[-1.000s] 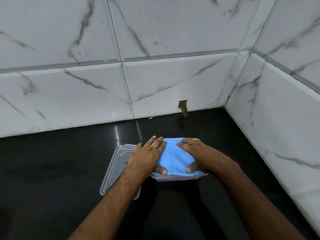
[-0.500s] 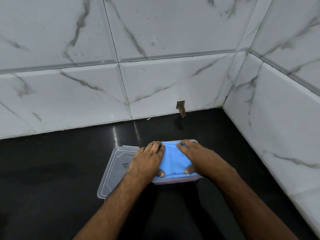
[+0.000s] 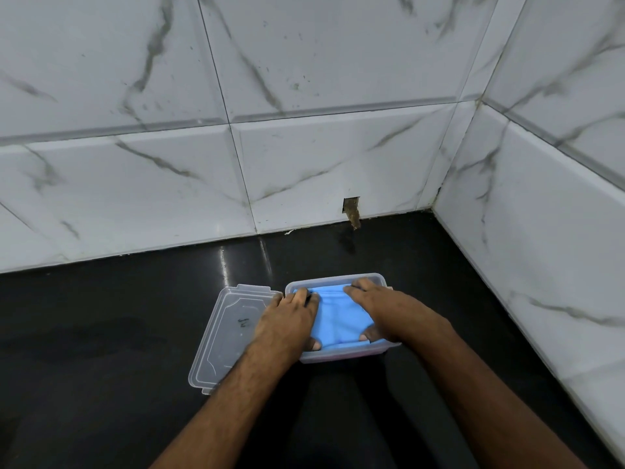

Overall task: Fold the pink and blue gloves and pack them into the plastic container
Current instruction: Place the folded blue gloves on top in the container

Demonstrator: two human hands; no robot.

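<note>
Step in hand: we judge this to be the tucking of the folded blue glove (image 3: 340,318) down into the plastic container (image 3: 341,357), which stands on the black desk (image 3: 101,350) near the corner of the tiled wall (image 3: 304,164).
Left hand (image 3: 287,321): lies palm down on the glove's left part, fingers (image 3: 306,296) straight and close together, reaching to the far rim; thumb at the near edge.
Right hand (image 3: 378,308): likewise flat on the right part, fingers laid side by side toward the far rim, thumb tip at the near edge.
How we do it well: press evenly with both palms, work the edges under the rim all round, and leave no blue lip over the wall where the lid (image 3: 230,333) must seat. We keep the box from sliding on the glossy top.
Pink glove: only a faint reddish tint shows through the near wall; we suppose it lies beneath, but cannot be sure.
Glove material: thin, soft, matt; it puckers into fine creases between the hands.
Container: clear, slightly milky plastic, rectangular, rounded corners, shallow.
Lid: same clear plastic, off and flat on the desk, just left of the box, with small tabs and a dark scribble.
Desk: dark, polished, reflective.
Risk: the springy fold may rise when released.
</note>
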